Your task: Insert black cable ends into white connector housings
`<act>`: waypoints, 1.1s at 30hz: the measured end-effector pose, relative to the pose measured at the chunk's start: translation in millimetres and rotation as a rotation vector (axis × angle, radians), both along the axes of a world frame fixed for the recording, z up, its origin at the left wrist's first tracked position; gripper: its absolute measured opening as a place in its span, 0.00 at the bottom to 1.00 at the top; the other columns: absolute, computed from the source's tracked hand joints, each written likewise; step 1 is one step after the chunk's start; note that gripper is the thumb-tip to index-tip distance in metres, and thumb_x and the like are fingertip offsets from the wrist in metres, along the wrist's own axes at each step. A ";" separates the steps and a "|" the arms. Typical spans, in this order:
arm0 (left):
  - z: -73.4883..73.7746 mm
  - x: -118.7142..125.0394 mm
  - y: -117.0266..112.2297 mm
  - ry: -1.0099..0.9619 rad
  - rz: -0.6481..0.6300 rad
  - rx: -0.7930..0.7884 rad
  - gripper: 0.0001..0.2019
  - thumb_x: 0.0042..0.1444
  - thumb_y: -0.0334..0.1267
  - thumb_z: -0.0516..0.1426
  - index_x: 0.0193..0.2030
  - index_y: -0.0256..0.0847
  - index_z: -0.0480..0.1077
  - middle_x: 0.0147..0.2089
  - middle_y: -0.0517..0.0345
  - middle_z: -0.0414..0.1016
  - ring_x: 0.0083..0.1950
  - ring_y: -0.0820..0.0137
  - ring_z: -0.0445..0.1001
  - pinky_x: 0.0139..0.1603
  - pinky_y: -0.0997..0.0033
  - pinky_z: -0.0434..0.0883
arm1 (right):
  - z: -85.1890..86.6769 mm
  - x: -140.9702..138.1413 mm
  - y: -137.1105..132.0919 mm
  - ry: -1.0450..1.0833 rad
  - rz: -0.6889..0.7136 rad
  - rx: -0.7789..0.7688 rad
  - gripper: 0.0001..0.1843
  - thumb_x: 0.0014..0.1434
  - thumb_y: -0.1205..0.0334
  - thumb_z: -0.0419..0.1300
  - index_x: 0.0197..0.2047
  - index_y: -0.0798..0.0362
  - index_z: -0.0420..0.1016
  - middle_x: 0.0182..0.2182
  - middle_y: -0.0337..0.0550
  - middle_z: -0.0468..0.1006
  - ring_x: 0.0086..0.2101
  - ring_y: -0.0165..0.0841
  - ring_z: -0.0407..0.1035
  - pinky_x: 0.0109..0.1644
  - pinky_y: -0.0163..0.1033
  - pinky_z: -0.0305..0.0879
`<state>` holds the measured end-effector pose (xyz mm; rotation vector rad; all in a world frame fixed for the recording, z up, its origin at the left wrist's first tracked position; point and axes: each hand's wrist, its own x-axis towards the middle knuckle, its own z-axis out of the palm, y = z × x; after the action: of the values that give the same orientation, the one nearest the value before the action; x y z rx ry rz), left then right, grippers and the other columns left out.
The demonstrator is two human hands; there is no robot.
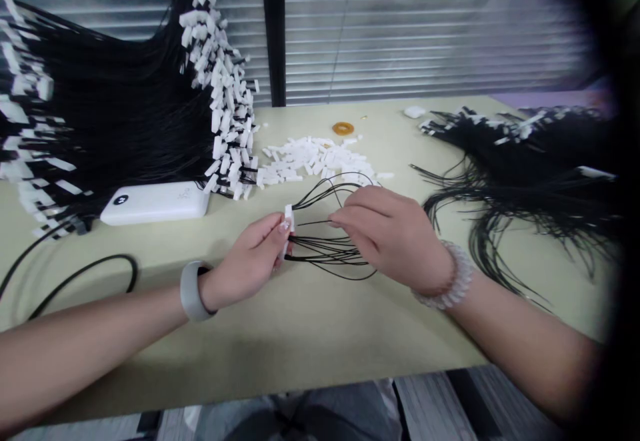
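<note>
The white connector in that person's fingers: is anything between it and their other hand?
Only the black wires fanning out from the white connector, held by the left hand, lie in the gap to the right hand. No other object stands between them.

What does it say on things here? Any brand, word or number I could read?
Nothing can be read: the power bank has a dark round badge and faint marks on top, too blurred to make out, and any print on the white connectors is too small to tell.
</note>
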<state>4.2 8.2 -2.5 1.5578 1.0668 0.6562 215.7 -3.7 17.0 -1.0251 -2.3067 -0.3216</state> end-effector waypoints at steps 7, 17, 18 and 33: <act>0.9 0.4 0.3 -0.011 -0.013 -0.021 0.16 0.60 0.50 0.44 0.33 0.39 0.62 0.24 0.63 0.61 0.23 0.78 0.57 0.22 0.79 0.57 | -0.1 3.9 1.2 -0.062 0.021 0.147 0.09 0.54 0.74 0.54 0.32 0.55 0.73 0.28 0.41 0.72 0.30 0.28 0.63 0.31 0.34 0.59; 1.6 -0.9 1.2 -0.009 -0.047 0.004 0.16 0.60 0.49 0.44 0.32 0.39 0.62 0.24 0.63 0.60 0.23 0.78 0.57 0.21 0.79 0.57 | -0.8 4.5 -1.0 -0.062 0.036 0.205 0.06 0.55 0.71 0.55 0.32 0.53 0.71 0.28 0.39 0.71 0.30 0.28 0.63 0.30 0.34 0.57; 1.8 -0.8 1.3 -0.011 -0.049 0.003 0.16 0.60 0.49 0.44 0.32 0.38 0.62 0.24 0.63 0.60 0.23 0.78 0.57 0.22 0.79 0.57 | -0.6 4.3 -1.2 -0.065 0.037 0.207 0.06 0.55 0.71 0.55 0.31 0.53 0.71 0.27 0.39 0.71 0.30 0.27 0.62 0.29 0.34 0.57; 2.9 0.2 0.8 0.008 -0.124 -0.023 0.15 0.60 0.48 0.45 0.30 0.39 0.60 0.25 0.63 0.61 0.23 0.78 0.57 0.22 0.79 0.57 | -7.4 -7.1 -2.6 -0.087 0.071 0.160 0.05 0.55 0.69 0.55 0.31 0.53 0.72 0.27 0.38 0.72 0.29 0.27 0.61 0.29 0.34 0.57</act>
<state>4.4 9.1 0.4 1.5938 0.9712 0.5517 208.6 -6.3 9.5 -0.8642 -2.3446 -0.5222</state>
